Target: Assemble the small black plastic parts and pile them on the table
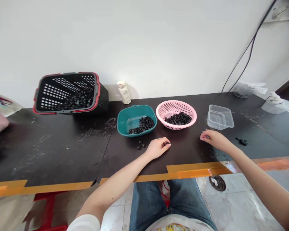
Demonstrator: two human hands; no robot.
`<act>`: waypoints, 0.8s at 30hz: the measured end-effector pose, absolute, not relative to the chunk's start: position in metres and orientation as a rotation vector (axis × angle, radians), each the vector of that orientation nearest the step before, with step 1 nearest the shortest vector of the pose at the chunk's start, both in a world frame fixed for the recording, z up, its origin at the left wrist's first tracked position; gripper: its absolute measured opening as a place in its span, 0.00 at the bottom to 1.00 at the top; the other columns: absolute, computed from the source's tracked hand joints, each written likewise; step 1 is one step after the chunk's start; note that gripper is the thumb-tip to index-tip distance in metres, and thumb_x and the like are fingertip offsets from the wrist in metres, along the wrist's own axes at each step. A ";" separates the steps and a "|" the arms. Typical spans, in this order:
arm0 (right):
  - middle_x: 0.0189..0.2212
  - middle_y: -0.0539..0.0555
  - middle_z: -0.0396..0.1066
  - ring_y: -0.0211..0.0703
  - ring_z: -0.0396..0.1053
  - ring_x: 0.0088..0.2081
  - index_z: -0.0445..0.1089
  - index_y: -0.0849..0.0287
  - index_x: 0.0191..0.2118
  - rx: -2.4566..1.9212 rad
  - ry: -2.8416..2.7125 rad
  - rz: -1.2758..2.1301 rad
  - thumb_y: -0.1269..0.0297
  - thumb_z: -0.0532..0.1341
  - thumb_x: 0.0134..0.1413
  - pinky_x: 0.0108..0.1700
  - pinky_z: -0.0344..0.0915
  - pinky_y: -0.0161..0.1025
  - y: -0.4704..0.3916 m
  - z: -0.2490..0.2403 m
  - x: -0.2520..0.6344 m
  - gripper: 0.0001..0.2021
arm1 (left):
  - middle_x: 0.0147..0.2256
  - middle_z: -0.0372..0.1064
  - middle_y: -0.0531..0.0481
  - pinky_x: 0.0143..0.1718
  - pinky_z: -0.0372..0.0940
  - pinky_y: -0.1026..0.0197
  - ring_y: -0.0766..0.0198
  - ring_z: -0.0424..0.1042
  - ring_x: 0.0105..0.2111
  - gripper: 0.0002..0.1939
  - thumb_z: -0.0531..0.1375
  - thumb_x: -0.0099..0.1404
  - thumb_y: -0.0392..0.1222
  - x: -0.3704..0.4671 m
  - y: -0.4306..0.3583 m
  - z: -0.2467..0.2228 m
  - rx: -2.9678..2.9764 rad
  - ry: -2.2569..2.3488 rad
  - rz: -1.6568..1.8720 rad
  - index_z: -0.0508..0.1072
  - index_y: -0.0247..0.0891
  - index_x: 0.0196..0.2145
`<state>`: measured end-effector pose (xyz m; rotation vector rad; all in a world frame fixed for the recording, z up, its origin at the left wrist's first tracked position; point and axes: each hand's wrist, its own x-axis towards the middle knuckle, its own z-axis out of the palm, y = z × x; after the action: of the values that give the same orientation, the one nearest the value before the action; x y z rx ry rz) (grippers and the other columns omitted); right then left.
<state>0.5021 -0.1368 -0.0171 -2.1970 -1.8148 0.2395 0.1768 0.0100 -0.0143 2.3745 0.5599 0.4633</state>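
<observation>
My left hand [158, 148] rests low over the dark table, thumb and fingers pinched round a small black round part [168, 143]. Just left of it lie a few loose black parts [139, 147] of similar look. My right hand [213, 138] is at the table right of centre, its fingertips pressed together; whatever they hold is too small to name. Behind the left hand stands a teal basin [125, 121] with many small black pieces along its front right. A pink colander [160, 110], between and beyond the hands, holds a heap of black ring-like pieces [179, 118].
A black basket with a red rim [98, 93] holds more black parts at the back left. Beside it stands a white bottle [124, 93]. A clear plastic tub [220, 117] and a black clump [242, 141] lie right. Orange tape [149, 177] lines the table's front edge.
</observation>
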 end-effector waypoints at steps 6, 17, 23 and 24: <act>0.29 0.53 0.72 0.44 0.69 0.29 0.71 0.56 0.31 -2.224 -1.777 0.302 0.58 0.58 0.51 0.32 0.61 0.38 -0.129 -0.018 0.503 0.09 | 0.31 0.71 0.54 0.29 0.59 0.67 0.68 0.68 0.26 0.09 0.56 0.65 0.45 0.176 0.009 -0.012 2.386 0.564 0.454 0.72 0.41 0.39; 0.27 0.50 0.70 0.43 0.67 0.29 0.67 0.56 0.33 -2.079 -1.556 0.505 0.51 0.55 0.56 0.32 0.63 0.39 -0.139 0.004 0.480 0.13 | 0.29 0.69 0.56 0.30 0.61 0.68 0.70 0.66 0.26 0.13 0.60 0.63 0.51 0.174 0.008 -0.012 2.237 0.543 0.608 0.71 0.39 0.38; 0.32 0.54 0.71 0.42 0.69 0.32 0.70 0.57 0.42 -1.648 -1.403 0.888 0.49 0.59 0.55 0.36 0.69 0.40 -0.121 0.031 0.405 0.17 | 0.26 0.67 0.55 0.29 0.62 0.67 0.69 0.64 0.24 0.19 0.63 0.57 0.57 0.171 0.005 -0.012 2.170 0.598 0.770 0.70 0.37 0.33; 0.32 0.54 0.71 0.41 0.69 0.32 0.70 0.58 0.40 -1.578 -1.378 0.907 0.50 0.60 0.55 0.37 0.69 0.40 -0.113 0.036 0.392 0.16 | 0.26 0.67 0.54 0.30 0.62 0.66 0.69 0.65 0.25 0.19 0.62 0.58 0.58 0.170 0.004 -0.012 2.173 0.612 0.805 0.71 0.37 0.33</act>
<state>0.3918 -0.1126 0.0364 -1.5776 -1.3784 0.9074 0.1697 0.0044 -0.0122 2.1725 0.6119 0.8047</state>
